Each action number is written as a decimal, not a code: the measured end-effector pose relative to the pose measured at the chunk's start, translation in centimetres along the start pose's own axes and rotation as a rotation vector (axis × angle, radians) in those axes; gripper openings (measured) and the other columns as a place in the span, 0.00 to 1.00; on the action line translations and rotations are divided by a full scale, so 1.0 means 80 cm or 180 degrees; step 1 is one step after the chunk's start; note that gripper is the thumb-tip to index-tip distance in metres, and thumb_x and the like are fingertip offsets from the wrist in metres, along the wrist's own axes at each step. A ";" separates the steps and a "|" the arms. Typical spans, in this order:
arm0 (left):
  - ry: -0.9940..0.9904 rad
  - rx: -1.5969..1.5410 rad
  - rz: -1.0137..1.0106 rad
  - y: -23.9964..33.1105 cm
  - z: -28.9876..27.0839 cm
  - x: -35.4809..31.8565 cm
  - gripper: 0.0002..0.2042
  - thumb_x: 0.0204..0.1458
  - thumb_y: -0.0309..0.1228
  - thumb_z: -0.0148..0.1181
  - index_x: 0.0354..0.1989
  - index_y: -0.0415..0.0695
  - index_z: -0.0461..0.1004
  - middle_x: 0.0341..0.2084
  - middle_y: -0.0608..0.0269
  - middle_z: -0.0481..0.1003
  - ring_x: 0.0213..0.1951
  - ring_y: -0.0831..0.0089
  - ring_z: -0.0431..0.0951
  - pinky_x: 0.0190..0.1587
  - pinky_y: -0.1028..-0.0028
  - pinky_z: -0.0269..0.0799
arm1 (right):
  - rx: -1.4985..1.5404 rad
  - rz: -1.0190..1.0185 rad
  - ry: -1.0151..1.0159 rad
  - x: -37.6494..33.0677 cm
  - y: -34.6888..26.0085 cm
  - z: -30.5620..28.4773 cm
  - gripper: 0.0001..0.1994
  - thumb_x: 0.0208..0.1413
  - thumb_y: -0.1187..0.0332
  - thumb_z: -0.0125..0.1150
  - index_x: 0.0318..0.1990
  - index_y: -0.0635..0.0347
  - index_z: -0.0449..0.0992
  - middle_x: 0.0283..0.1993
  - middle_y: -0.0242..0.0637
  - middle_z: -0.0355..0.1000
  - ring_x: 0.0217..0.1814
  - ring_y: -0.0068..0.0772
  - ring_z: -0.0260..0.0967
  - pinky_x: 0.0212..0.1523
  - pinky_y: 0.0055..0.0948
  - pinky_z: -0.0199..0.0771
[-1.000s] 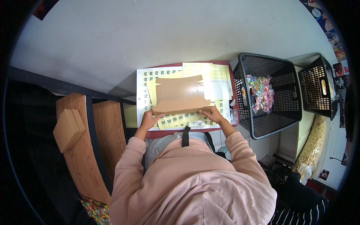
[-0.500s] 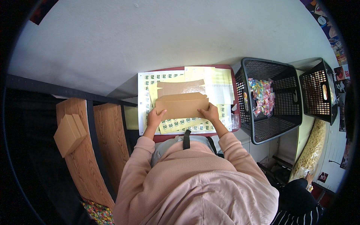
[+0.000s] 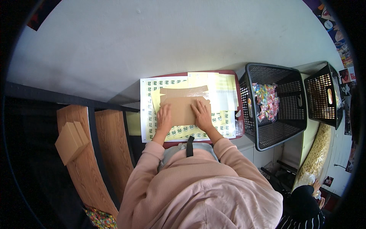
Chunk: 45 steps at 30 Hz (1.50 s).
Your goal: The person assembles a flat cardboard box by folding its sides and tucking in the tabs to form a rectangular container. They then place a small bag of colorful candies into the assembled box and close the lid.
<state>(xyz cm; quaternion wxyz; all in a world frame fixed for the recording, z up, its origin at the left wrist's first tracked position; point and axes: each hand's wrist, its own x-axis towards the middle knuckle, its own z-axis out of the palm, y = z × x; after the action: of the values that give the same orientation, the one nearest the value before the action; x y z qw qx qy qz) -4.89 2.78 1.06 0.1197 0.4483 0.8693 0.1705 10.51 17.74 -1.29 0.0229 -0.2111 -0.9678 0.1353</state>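
Left hand point(image 3: 164, 116) and right hand point(image 3: 201, 114) press flat, fingers spread, on a folded brown cardboard piece point(image 3: 183, 108) lying over a white sheet of green-marked labels point(image 3: 150, 110) beside a black basket point(image 3: 267, 133) of coloured packets.

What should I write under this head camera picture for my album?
Both hands, left hand and right hand, press flat on a folded brown cardboard piece over a sticker sheet, beside a black basket.
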 end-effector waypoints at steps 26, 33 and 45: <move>-0.1296 0.0441 0.1130 -0.007 0.025 0.012 0.37 0.47 0.50 0.49 0.63 0.50 0.41 0.63 0.53 0.32 0.64 0.57 0.29 0.58 0.46 0.24 | 0.0005 -0.0075 -0.0806 0.003 -0.005 0.006 0.46 0.41 0.38 0.50 0.64 0.49 0.39 0.67 0.50 0.26 0.68 0.57 0.21 0.60 0.58 0.24; -0.1608 0.0418 0.1081 -0.008 0.020 0.017 0.35 0.49 0.47 0.47 0.63 0.55 0.38 0.63 0.56 0.30 0.64 0.58 0.27 0.59 0.46 0.23 | 0.0254 0.0008 -0.1511 0.013 -0.003 -0.008 0.46 0.44 0.44 0.53 0.64 0.49 0.33 0.66 0.50 0.20 0.67 0.60 0.16 0.60 0.59 0.20; -0.0290 -0.0308 0.0282 -0.017 0.008 -0.002 0.40 0.44 0.42 0.57 0.61 0.41 0.41 0.61 0.46 0.37 0.63 0.51 0.33 0.60 0.50 0.31 | 0.0984 0.0316 0.0378 -0.016 0.004 -0.034 0.44 0.36 0.50 0.64 0.60 0.59 0.49 0.63 0.53 0.42 0.64 0.54 0.38 0.62 0.48 0.35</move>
<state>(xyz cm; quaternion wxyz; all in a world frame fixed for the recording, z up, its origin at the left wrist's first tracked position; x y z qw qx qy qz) -5.55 2.06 -0.08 0.1731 0.4873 0.8330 0.1968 12.05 18.18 1.28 0.1055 -0.2601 -0.9208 0.2708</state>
